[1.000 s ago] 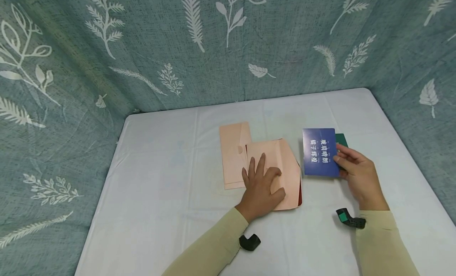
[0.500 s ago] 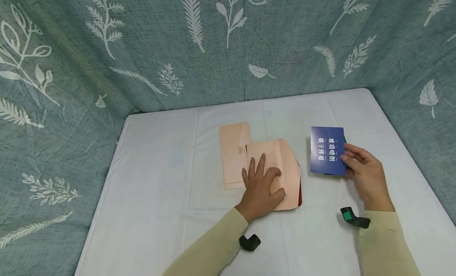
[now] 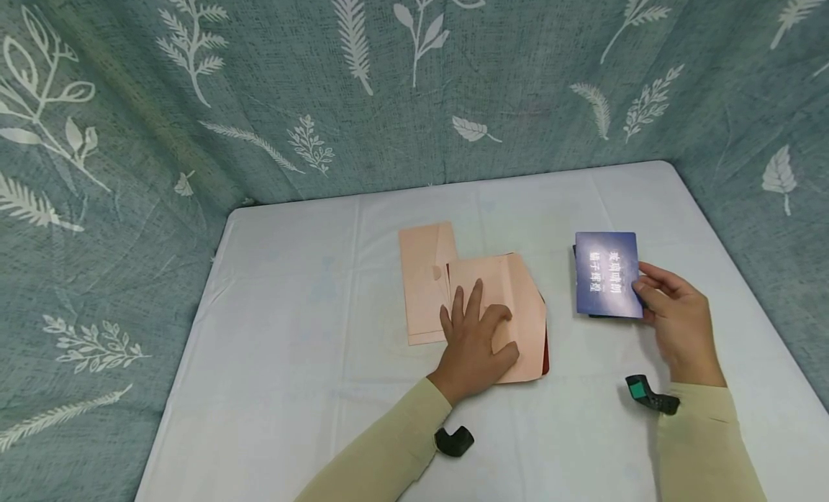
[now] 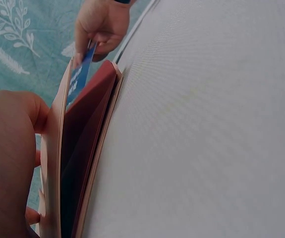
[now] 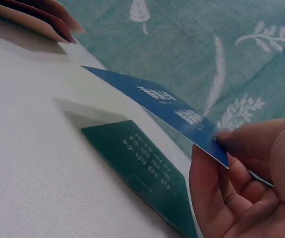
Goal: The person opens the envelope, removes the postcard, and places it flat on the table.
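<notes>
In the head view my right hand pinches the edge of a blue card with white characters between thumb and fingers. The right wrist view shows that blue card held above a green card, apart from it. Over a pale pink envelope my left hand rests with fingers spread, the thumb and index somewhat bent. Dark red paper shows under that envelope's right edge. Seen by the left wrist camera, a dark red layer lies between pink layers, with a gap between them.
Another pink envelope lies to the left, partly beneath the one under my left hand. A white cloth covers the table. Leaf-patterned green-blue curtains stand behind and at the sides.
My right hand has carried the blue card to the right, and the card now covers nearly all of the green card in the head view. The left hand has stayed put.
</notes>
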Tool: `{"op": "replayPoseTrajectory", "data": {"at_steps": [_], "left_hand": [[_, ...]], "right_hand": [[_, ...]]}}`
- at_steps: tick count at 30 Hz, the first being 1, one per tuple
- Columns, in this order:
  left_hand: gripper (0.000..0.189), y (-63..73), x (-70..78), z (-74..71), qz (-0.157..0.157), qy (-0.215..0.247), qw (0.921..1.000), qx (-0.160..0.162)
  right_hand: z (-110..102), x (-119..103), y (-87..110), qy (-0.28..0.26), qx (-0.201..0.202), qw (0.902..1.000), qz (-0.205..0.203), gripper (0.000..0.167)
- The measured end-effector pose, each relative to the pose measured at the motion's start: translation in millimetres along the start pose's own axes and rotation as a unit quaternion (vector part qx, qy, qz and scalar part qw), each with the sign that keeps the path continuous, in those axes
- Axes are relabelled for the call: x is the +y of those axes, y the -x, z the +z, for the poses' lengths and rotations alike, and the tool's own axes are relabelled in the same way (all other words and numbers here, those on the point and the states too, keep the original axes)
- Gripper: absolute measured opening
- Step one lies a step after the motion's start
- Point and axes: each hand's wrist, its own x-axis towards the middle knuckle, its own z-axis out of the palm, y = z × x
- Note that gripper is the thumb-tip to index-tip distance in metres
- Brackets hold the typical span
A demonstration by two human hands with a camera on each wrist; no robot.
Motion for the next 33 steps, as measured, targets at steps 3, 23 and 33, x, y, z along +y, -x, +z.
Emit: {"op": "replayPoseTrajectory", "data": {"at_steps": [3, 23, 33], "left_hand": [[0.036, 0.7, 0.3, -0.1, 0.000, 0.000, 1.0000, 0.000], [0.037, -0.3, 1.2, 0.4, -0.013, 0.001, 0.9999, -0.008], [0.037, -0.3, 2.2, 0.4, -0.013, 0.003, 0.9999, -0.005]], "right_hand": [[-0.4, 0.2, -0.4, 0.024, 0.015, 0.9996, 0.005, 0.038], [1.4, -0.1, -2.6, 0.072, 0.042, 0.9964, 0.011, 0.041], [-0.1, -3.1, -3.7, 0.157, 0.084, 0.9839, 0.008, 0.039]]}}
